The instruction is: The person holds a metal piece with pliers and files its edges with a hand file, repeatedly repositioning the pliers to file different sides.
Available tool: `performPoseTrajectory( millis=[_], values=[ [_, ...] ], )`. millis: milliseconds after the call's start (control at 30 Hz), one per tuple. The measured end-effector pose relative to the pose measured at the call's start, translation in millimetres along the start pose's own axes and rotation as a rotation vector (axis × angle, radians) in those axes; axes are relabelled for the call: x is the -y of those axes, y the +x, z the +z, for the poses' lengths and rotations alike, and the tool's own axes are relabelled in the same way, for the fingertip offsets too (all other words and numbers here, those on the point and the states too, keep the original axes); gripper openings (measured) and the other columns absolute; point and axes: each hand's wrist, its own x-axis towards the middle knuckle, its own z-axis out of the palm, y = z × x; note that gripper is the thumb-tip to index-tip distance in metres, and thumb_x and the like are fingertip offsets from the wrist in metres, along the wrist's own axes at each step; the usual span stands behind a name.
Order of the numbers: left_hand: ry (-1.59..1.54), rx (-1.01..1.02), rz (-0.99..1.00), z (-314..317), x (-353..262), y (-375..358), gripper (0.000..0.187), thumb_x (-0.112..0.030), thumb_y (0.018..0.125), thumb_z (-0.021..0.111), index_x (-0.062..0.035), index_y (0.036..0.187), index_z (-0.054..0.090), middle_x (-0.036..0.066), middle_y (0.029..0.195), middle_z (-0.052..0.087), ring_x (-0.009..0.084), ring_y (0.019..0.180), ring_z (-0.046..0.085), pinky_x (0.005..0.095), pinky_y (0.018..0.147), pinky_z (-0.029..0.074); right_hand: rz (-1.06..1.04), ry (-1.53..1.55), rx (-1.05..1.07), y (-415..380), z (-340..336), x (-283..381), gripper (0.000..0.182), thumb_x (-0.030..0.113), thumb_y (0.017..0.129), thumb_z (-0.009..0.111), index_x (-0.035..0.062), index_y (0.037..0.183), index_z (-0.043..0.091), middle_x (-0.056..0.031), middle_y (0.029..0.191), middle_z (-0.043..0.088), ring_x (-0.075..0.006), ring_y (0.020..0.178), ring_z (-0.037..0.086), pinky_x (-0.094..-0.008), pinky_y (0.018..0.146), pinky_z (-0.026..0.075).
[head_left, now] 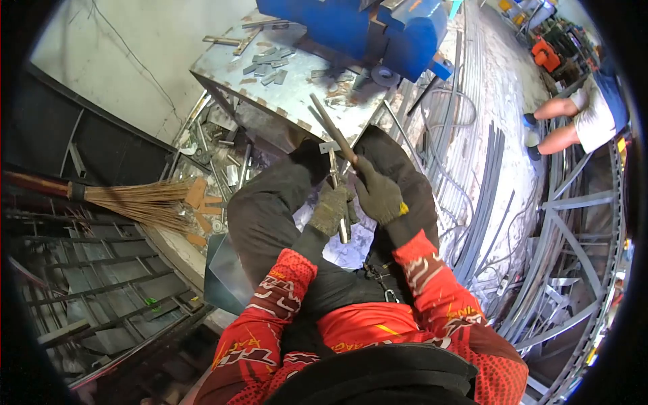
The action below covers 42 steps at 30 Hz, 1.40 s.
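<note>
My left hand (pixel 329 208), in a dark knit work glove, is closed round a shiny metal rod (pixel 345 231) held between my knees. At the rod's upper end sits a small flat metal plate (pixel 329 146) with a hole in it. My right hand (pixel 379 194), gloved alike, grips a long flat file (pixel 329 123), which slants up and left past the plate's right edge. The file's grip end is hidden in the glove. Both hands are close together over my lap.
Ahead is a metal table (pixel 236 64) with loose small metal plates (pixel 270 62) and a blue machine (pixel 337 27). A straw broom (pixel 135 202) lies left, near scrap. Long metal bars (pixel 482 202) run along the right floor; a person (pixel 574 115) stands beyond.
</note>
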Motion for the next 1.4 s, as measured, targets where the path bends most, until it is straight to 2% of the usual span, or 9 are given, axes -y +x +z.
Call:
performPoseTrajectory(
  millis=[133,200,467,833,1000,1067,1133,1167,1400],
  values=[
    [0.083,-0.03,-0.027,0.2,-21.6,-12.7,0.031,-0.01,0.093,0.06,-0.0124,0.123,0.052,0.006,0.071,0.057,0.0214,0.05,0.06,0.0412,0.044,0.057,-0.019,0.049,-0.04,46.0,-16.5,4.1,0.052,0.028,0.099,0.059,0.019,0.149,0.044,-0.0272,0.092,0.072,-0.0484,0.085,0.07,-0.0584,0.074,0.055],
    [-0.147,0.049,-0.139,-6.1,-19.4,-17.2,0.033,-0.01,0.094,0.06,-0.0109,0.127,0.054,0.007,0.072,0.059,0.0223,0.051,0.061,0.044,0.048,0.058,0.029,0.234,-0.157,38.3,-27.5,-2.1,0.053,0.031,0.1,0.059,0.0187,0.149,0.044,-0.0276,0.094,0.072,-0.0507,0.086,0.069,-0.0601,0.076,0.054],
    [0.014,0.065,-0.059,4.2,-19.4,-28.3,0.032,-0.011,0.095,0.061,-0.0128,0.126,0.055,0.006,0.072,0.059,0.0219,0.051,0.06,0.0453,0.05,0.056,0.03,0.286,-0.438,-45.7,1.2,-41.4,0.062,0.02,0.095,0.066,0.016,0.152,0.043,-0.0246,0.121,0.071,-0.0497,0.099,0.069,-0.055,0.082,0.057],
    [0.039,0.004,0.128,20.6,-40.4,-64.0,0.032,-0.012,0.094,0.066,-0.0104,0.124,0.053,0.007,0.076,0.059,0.0231,0.05,0.062,0.045,0.05,0.062,0.044,0.248,-0.243,-35.3,2.6,-34.1,0.053,0.026,0.093,0.065,0.0111,0.142,0.055,-0.0255,0.116,0.072,-0.0466,0.1,0.07,-0.0557,0.085,0.056],
    [-0.1,0.055,0.184,32.4,-68.2,-68.4,0.029,-0.015,0.097,0.064,-0.011,0.123,0.052,0.01,0.078,0.064,0.0259,0.053,0.066,0.0436,0.051,0.061,-0.13,0.252,-0.353,-36.2,7.9,-35.5,0.047,0.028,0.094,0.063,0.0107,0.137,0.058,-0.0246,0.115,0.07,-0.0448,0.104,0.068,-0.0545,0.086,0.056],
    [-0.173,0.143,0.186,43.4,-76.2,-72.4,0.023,-0.014,0.097,0.063,-0.0102,0.118,0.054,0.009,0.079,0.066,0.0254,0.053,0.066,0.0426,0.052,0.062,-0.207,0.241,-0.422,-38.8,7.8,-39.1,0.045,0.028,0.094,0.063,0.0114,0.135,0.059,-0.0236,0.113,0.069,-0.0445,0.104,0.067,-0.0541,0.086,0.056],
    [-0.203,0.028,0.153,63.1,-82.7,-80.4,0.009,-0.017,0.096,0.064,-0.0142,0.098,0.056,0.003,0.075,0.06,0.0186,0.056,0.061,0.0377,0.044,0.054,-0.156,0.162,-0.385,-45.5,-3.0,-37.2,0.041,0.025,0.092,0.064,0.0128,0.131,0.06,-0.0203,0.108,0.065,-0.0451,0.098,0.067,-0.0541,0.082,0.056],
    [-0.224,0.062,0.163,61.4,-81.7,-78.7,0.012,-0.012,0.096,0.062,-0.0093,0.105,0.056,0.007,0.075,0.063,0.0223,0.054,0.063,0.0396,0.053,0.058,-0.161,0.15,-0.382,-49.4,-7.5,-36.1,0.041,0.025,0.092,0.064,0.0128,0.131,0.06,-0.0203,0.108,0.065,-0.0451,0.098,0.067,-0.0541,0.082,0.056],
    [-0.198,0.083,0.208,44.3,-65.8,-58.1,0.02,-0.028,0.104,0.061,-0.0087,0.097,0.06,0.007,0.072,0.064,0.0199,0.054,0.062,0.0363,0.055,0.058,-0.227,0.131,-0.402,-24.2,-17.2,-22.5,0.036,0.02,0.09,0.067,0.0127,0.124,0.061,-0.018,0.103,0.065,-0.0435,0.092,0.067,-0.0532,0.076,0.055]
  ],
)
